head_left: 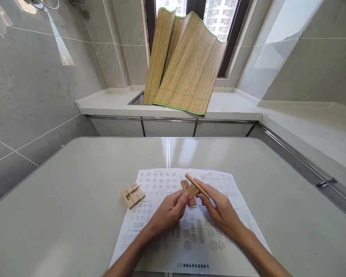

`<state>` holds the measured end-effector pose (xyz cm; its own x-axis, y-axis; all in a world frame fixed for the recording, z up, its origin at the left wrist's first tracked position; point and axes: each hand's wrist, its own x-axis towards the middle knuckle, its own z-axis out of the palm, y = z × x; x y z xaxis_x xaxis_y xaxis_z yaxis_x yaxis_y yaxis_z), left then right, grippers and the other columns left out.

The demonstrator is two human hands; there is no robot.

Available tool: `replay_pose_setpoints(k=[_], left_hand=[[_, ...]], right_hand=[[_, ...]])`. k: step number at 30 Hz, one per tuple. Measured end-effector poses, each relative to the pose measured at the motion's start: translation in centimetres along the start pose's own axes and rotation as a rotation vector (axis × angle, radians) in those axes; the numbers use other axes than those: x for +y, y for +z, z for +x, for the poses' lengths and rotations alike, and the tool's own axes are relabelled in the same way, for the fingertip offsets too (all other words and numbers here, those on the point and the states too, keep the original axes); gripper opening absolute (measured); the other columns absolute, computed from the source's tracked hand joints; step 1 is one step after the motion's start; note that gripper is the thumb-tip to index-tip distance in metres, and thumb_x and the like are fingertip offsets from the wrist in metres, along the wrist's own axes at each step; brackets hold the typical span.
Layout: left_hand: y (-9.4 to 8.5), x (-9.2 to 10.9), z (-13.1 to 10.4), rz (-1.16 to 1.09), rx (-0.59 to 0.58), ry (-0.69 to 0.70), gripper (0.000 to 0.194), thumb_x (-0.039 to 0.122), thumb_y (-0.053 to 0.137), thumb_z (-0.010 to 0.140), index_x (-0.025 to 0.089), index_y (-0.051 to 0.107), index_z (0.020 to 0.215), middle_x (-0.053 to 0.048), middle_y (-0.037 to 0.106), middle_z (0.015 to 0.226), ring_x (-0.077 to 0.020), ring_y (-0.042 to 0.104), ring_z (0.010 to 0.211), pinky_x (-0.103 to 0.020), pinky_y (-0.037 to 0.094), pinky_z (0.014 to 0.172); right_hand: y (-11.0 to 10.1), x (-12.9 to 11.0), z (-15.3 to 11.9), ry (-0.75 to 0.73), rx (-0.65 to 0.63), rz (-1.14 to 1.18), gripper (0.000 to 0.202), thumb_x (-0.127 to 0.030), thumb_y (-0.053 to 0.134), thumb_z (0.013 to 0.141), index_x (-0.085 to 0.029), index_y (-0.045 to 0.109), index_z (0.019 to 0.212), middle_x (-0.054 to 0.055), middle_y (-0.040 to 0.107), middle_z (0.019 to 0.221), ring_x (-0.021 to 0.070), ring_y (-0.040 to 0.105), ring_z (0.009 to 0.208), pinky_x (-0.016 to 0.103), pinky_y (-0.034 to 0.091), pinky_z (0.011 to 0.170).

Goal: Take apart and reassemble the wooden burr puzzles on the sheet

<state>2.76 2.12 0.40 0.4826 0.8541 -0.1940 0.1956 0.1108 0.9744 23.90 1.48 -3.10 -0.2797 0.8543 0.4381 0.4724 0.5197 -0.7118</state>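
Above a printed sheet [150, 238], my left hand [173, 207] pinches a flat wooden piece [192, 191]. My right hand [217, 204] holds a long thin wooden stick [197, 184], slanted from upper left to lower right, against the end of that piece. Another flat wooden piece [185, 184] with a small mark shows behind the held one; whether it is held or lies on the paper, I cannot tell. Left of my hands, a small block of wooden pieces [133, 195] with gaps in it rests across the sheet's left edge.
The sheet lies on a pale table [75, 192] with a seam down its middle. Beyond it, a bamboo mat [187, 65] with green edging stands folded on a white ledge [112, 102] before a window. Grey tiled walls [31, 77] flank the table.
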Motion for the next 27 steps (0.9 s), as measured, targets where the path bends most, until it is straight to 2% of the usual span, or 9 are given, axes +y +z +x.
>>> replay_pose_setpoints(k=[8, 14, 21, 25, 27], left_hand=[[0.0, 0.2, -0.1, 0.021, 0.002, 0.011, 0.042, 0.056, 0.038, 0.104, 0.02, 0.054, 0.088, 0.01, 0.037, 0.053, -0.0108, 0.031, 0.046, -0.025, 0.028, 0.049], [0.0, 0.2, -0.1, 0.082, 0.037, 0.027, 0.042, 0.054, 0.04, 0.104, 0.02, 0.055, 0.084, 0.008, 0.038, 0.056, -0.0122, 0.034, 0.051, -0.026, 0.031, 0.054], [0.0, 0.3, -0.2, 0.068, 0.037, -0.002, 0.044, 0.057, 0.038, 0.104, 0.02, 0.054, 0.086, 0.009, 0.037, 0.055, -0.012, 0.032, 0.05, -0.026, 0.03, 0.053], [0.0, 0.3, -0.2, 0.023, 0.028, -0.005, 0.042, 0.056, 0.04, 0.103, 0.021, 0.05, 0.083, 0.009, 0.038, 0.055, -0.0113, 0.031, 0.049, -0.026, 0.029, 0.05], [0.0, 0.2, -0.1, -0.003, 0.01, -0.003, 0.041, 0.056, 0.041, 0.103, 0.021, 0.048, 0.082, 0.009, 0.037, 0.056, -0.0108, 0.03, 0.049, -0.025, 0.028, 0.049]], right_hand=[[-0.2, 0.2, 0.0, -0.031, -0.021, -0.032, 0.047, -0.029, 0.043, 0.11, -0.034, 0.043, 0.157, 0.007, 0.073, 0.126, 0.0233, 0.072, 0.107, 0.035, 0.062, 0.089], [0.0, -0.2, -0.1, -0.026, -0.035, -0.06, 0.048, -0.028, 0.041, 0.111, -0.033, 0.041, 0.159, 0.007, 0.074, 0.113, 0.0221, 0.073, 0.09, 0.034, 0.062, 0.08], [0.2, -0.1, -0.1, -0.054, -0.067, -0.052, 0.052, -0.028, 0.039, 0.111, -0.032, 0.035, 0.162, 0.008, 0.074, 0.107, 0.0235, 0.073, 0.093, 0.035, 0.062, 0.08], [0.6, -0.7, -0.1, -0.083, -0.108, -0.027, 0.056, -0.026, 0.039, 0.111, -0.035, 0.026, 0.165, 0.008, 0.075, 0.116, 0.0224, 0.074, 0.095, 0.035, 0.064, 0.082], [0.8, -1.2, 0.0, -0.098, -0.142, -0.014, 0.058, -0.025, 0.038, 0.111, -0.036, 0.023, 0.166, 0.008, 0.072, 0.128, 0.0226, 0.074, 0.104, 0.036, 0.064, 0.088]])
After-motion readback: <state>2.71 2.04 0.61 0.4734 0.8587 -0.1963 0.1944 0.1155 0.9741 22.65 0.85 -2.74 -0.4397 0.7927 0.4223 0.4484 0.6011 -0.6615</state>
